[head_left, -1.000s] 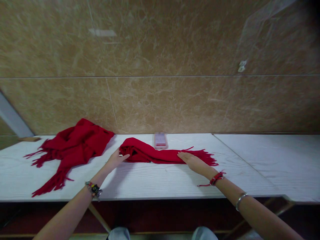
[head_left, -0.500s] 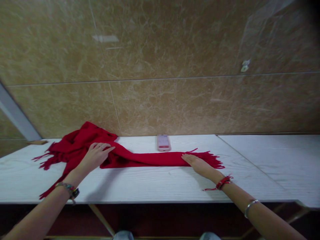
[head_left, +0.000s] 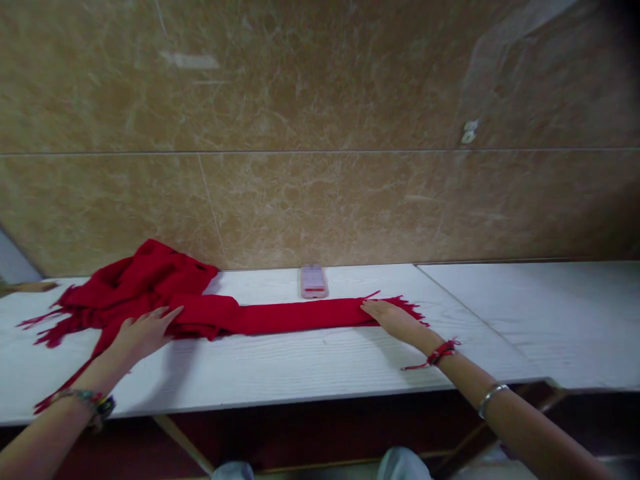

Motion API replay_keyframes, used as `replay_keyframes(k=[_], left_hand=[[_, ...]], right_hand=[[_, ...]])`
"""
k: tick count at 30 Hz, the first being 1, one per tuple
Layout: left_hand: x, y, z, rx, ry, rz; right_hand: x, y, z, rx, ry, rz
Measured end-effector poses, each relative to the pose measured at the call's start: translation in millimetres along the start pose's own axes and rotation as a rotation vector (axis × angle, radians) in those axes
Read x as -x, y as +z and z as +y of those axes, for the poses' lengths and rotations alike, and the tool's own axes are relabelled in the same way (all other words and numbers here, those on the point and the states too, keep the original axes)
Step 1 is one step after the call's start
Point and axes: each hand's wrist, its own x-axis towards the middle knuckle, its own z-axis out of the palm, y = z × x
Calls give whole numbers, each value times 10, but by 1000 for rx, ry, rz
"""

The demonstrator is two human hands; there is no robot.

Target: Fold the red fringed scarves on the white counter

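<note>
A red scarf (head_left: 300,318) with fringed ends lies along the white wood-grain surface. Its right part is laid out as a narrow, fairly smooth strip, while the left part is a loose, crumpled heap. My left hand (head_left: 145,335) rests on the scarf where strip and heap meet, its fingers stretched and apart. Near the fringe at the right end, my right hand (head_left: 395,320) lies flat over the strip, fingers extended. Fabric beneath both palms is hidden.
Behind the strip, a phone in a pink case (head_left: 314,282) lies close to the marbled tile wall (head_left: 320,207). The white surface (head_left: 310,367) has a seam toward its right side, and its front edge drops to a dark red area below.
My left hand has slid left along the scarf, and the strip beside it lies flatter and longer. My right hand stays near the fringe. The view has shifted slightly to the right.
</note>
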Motion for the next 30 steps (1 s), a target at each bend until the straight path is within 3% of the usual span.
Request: replay_keyframes(k=[2, 4, 7, 11, 13, 15, 17, 19, 22, 26, 28, 30], left_hand=[[-128, -4, 181, -133, -74, -85], [-269, -59, 584, -171, 3, -183], [-411, -194, 1515, -91, 283, -264], [-461, -240, 2790, 46, 408, -187], [-483, -165, 3242, 171, 515, -211], [-517, -60, 3547, 231, 583, -224], [-549, 45, 3731, 255, 612, -226], [-564, 141, 3823, 275, 618, -236], [-544, 262, 3837, 332, 622, -240], [-516, 296, 3741, 401, 701, -152], [-529, 248, 3704, 405, 730, -153], [-551, 193, 3694, 383, 750, -178]], right_hand=[[12, -97, 33, -2, 19, -11], [4, -187, 74, -15, 48, -32], [1, -276, 148, -46, 73, -82], [127, -341, 297, -9, 123, -139], [247, -378, 415, 42, 191, -171], [356, -433, 541, 79, 271, -199], [396, -504, 625, 57, 326, -174], [329, -571, 622, -44, 333, -59], [68, -607, 447, -214, 236, 110], [-243, -540, 149, -269, -62, -96], [-278, -490, 77, -255, -107, -176], [-246, -434, 61, -220, -70, -147]])
